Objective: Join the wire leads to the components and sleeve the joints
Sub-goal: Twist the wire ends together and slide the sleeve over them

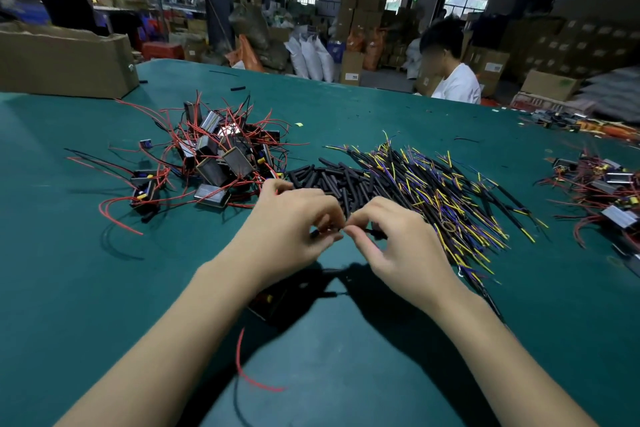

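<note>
Left hand (291, 218) and right hand (391, 239) each pinch a black lead (375, 232) above the bench (69, 288). Cardboard box (65, 62): contents hidden.

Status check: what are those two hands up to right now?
Left hand and right hand both pinching a black wire lead. Sleeve pile just behind. Nothing in the way.
</note>
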